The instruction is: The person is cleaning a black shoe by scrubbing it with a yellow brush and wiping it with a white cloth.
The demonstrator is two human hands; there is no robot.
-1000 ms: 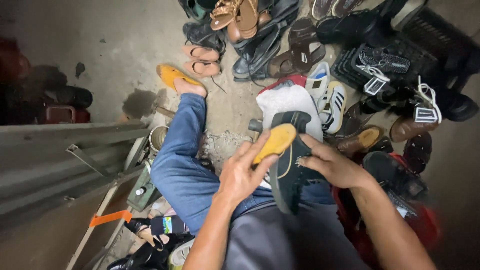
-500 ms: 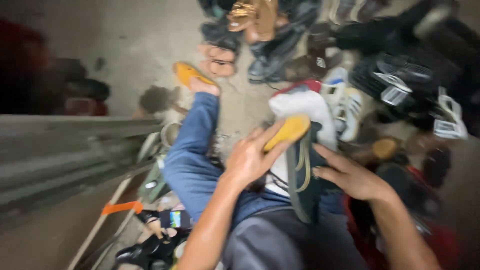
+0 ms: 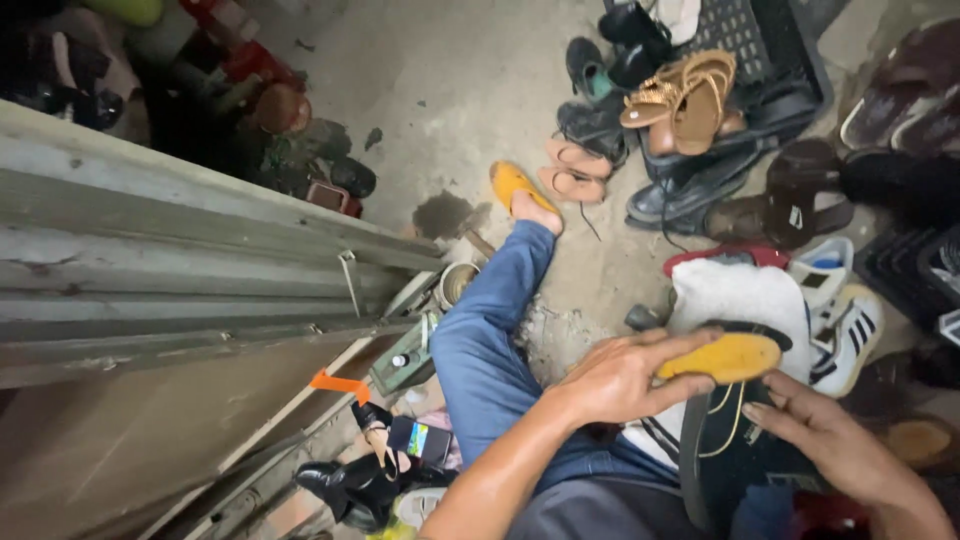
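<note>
The left hand (image 3: 620,378) has its grip on a yellow insole (image 3: 722,357), fingers laid along its top and thumb beneath, the insole's far end sticking out over the mouth of a dark shoe (image 3: 735,455). The right hand (image 3: 825,440) clasps that shoe from its right side, fingers spread on the upper; the shoe stands on its heel in the lap, just right of the blue-jeaned leg (image 3: 490,330).

Judged from this, the main risk is the insole going in crooked. It is held near one end only, so the free end could fold or catch on the shoe's collar and bunch up inside. The right hand's hold looks light, more a steadying touch than a clamp; a firm push on the insole could tip the shoe off the lap toward the white cloth (image 3: 740,300) beyond it. The yellow laces (image 3: 722,425) hang loose at the shoe's opening and could be trapped under the insole. The floor past the shoe is crowded with sandals (image 3: 685,95) and a striped sneaker (image 3: 845,335), so a dropped shoe could be lost among them.
</note>
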